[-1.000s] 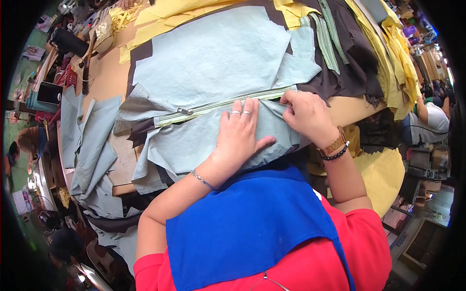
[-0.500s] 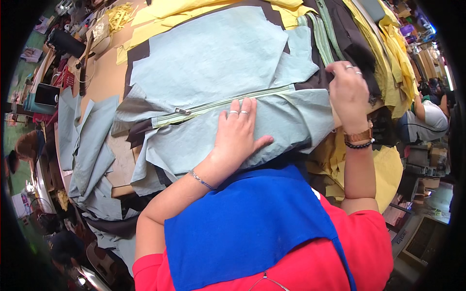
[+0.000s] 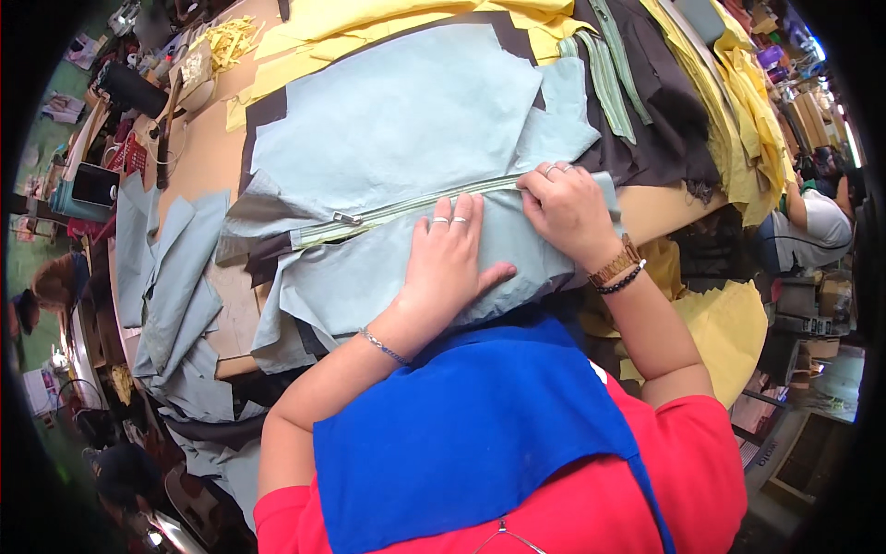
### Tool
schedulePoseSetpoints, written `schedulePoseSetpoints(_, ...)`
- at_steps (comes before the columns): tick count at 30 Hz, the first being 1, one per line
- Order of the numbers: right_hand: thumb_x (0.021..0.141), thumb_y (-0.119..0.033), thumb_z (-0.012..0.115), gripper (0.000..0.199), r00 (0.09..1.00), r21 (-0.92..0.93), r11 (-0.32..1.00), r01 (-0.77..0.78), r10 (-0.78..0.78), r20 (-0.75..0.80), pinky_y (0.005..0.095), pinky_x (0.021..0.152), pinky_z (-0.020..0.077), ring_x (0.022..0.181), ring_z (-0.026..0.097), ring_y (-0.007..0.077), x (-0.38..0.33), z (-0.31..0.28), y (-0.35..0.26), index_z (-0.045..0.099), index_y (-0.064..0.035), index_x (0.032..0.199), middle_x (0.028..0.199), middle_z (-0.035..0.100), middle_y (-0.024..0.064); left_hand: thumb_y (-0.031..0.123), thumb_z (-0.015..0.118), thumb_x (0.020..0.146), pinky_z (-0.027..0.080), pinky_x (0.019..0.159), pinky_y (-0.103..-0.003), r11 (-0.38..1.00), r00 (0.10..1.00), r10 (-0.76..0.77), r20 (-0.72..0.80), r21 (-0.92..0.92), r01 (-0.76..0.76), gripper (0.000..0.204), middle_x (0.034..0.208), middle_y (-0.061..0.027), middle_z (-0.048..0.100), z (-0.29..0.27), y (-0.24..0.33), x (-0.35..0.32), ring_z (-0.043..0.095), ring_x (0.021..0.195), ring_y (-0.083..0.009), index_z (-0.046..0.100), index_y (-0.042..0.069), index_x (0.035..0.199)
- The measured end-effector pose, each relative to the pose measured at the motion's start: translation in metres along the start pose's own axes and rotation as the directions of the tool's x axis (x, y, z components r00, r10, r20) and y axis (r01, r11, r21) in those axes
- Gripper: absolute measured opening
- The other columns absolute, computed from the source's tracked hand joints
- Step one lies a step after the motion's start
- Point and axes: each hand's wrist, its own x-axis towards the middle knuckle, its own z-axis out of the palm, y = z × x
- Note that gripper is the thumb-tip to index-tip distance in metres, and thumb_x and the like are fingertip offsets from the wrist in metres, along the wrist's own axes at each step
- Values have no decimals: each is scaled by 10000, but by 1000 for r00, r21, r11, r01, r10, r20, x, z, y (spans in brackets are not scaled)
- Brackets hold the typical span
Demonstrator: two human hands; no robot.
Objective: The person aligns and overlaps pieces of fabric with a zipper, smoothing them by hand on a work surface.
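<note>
A green-striped zipper runs across pale grey-blue cloth, its metal slider near the left end. The broad upper cloth panel lies beyond it, and a rumpled lower panel on the near side. My left hand rests flat on the lower panel, fingertips just below the zipper, thumb spread. At the zipper's right end, my right hand has its fingers curled and thumb pressed in, pinching the zipper; the exact grip is partly hidden. Dark brown cloth shows beneath the grey-blue pieces.
Yellow cloth lies along the far side of the table, with yellow strips at far left. Loose green zipper tapes rest on dark cloth. Grey-blue pieces hang off the left edge. A person sits at far right.
My right hand has come left and nearer, from the loose zipper tapes to the right end of the zipper. My left hand has stayed in place.
</note>
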Motion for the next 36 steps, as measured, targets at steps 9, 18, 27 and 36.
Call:
schedulePoseSetpoints(9, 943, -230, 773, 199, 957, 320, 902, -291, 272, 102, 467, 800, 587, 870, 744, 382, 6, 10, 14, 777, -32, 958, 894, 762, 186, 763, 676, 868, 479, 1029, -479, 998, 1000, 6, -17, 65, -5, 1036, 1493, -144, 542, 6, 1, 0, 487, 1383, -327, 514, 10, 1561)
schedulePoseSetpoints(18, 913, -265, 784, 212, 889, 361, 812, -458, 412, 201, 461, 703, 578, 762, 738, 375, 8, 3, 5, 786, -55, 938, 798, 740, 181, 798, 656, 854, 474, 981, -466, 996, 1000, 7, -16, 84, -5, 1057, 1490, -131, 546, 5, -2, 0, 486, 1384, -314, 521, 26, 1564)
schedulePoseSetpoints(27, 916, -209, 795, 192, 940, 380, 861, -337, 332, 81, 418, 659, 548, 672, 701, 312, 3, 16, 11, 762, -20, 938, 820, 745, 170, 729, 700, 874, 510, 1002, -470, 999, 998, 38, -49, -7, -38, 956, 1373, -178, 609, -5, -1, 10, 577, 1272, -351, 598, -9, 1473)
schedulePoseSetpoints(36, 905, -146, 725, 84, 992, 64, 990, -127, 126, 18, 472, 790, 581, 947, 725, 342, -1, -2, 2, 720, -95, 971, 930, 717, 93, 681, 711, 899, 529, 1051, -441, 984, 993, 113, -35, -131, -117, 938, 1346, -216, 634, 7, 8, 33, 604, 1245, -373, 599, -94, 1416)
